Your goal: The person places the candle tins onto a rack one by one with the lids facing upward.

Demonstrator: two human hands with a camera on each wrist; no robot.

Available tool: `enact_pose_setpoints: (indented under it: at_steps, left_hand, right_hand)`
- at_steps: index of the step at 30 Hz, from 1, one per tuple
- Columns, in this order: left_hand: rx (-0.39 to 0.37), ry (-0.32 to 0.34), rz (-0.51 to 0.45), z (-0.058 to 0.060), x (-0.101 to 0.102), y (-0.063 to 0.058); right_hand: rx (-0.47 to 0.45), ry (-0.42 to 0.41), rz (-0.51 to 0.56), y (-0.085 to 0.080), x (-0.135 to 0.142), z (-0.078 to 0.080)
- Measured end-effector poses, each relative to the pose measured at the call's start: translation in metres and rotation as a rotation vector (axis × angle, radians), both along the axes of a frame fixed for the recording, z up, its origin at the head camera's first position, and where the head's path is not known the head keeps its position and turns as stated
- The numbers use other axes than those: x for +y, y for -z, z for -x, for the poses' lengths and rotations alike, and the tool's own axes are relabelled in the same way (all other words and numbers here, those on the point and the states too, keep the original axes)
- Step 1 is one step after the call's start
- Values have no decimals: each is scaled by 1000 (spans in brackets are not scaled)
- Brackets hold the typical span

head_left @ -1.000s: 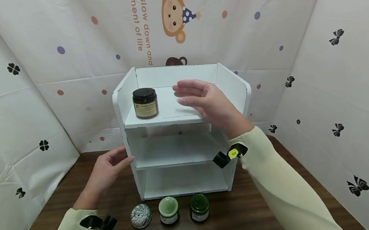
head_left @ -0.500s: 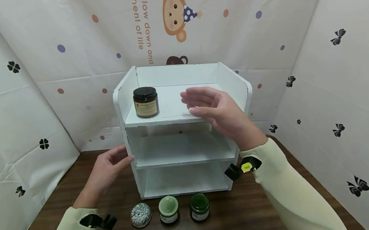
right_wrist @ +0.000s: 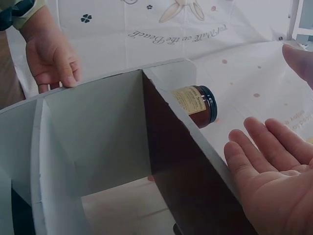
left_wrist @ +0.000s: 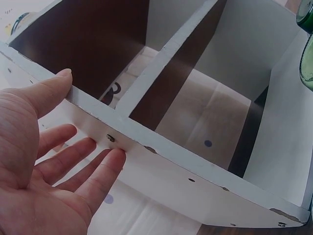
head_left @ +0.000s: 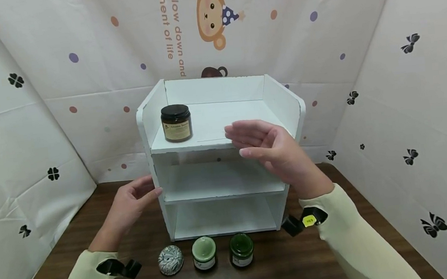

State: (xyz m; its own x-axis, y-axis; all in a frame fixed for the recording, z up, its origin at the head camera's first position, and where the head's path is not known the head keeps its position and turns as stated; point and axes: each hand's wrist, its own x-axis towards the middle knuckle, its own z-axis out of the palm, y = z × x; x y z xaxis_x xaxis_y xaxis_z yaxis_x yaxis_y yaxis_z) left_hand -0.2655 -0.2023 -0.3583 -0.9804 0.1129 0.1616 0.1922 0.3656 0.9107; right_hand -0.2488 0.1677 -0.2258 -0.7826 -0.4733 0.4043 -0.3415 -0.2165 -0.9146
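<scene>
A white wooden shelf unit (head_left: 227, 212) stands on the table with an open top deck and two levels below. On the left of its top deck sits a brown jar (head_left: 177, 128) with a black lid and a cream label. My left hand (head_left: 130, 206) is at the unit's left side; in the left wrist view, relaxed fingers touch the outer side panel (left_wrist: 171, 178) and the thumb rests at the front edge. My right hand (head_left: 271, 152), fingers extended and holding nothing, hovers before the right part of the top deck. The right wrist view also shows the brown jar (right_wrist: 190, 104).
In front of the unit, in a row on the dark wooden table (head_left: 286, 269), are a grey-and-white patterned round object (head_left: 171, 260), a light green jar (head_left: 204, 253) and a dark green jar (head_left: 241, 250). Printed white cloth (head_left: 98, 80) surrounds the table's back and sides.
My right hand has moved right, down and back toward me, away from the brown jar. The left hand, jars and shelf unit stay in place.
</scene>
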Motion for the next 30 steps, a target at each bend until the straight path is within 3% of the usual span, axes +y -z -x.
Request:
enact_pose_setpoints:
  at_steps: [14, 30]
  left_hand:
    - [2, -7, 13, 0, 0, 0]
    - [-7, -6, 4, 0, 0, 0]
  right_hand:
    - [15, -49, -21, 32, 9, -7]
    - [51, -14, -34, 66, 15, -13]
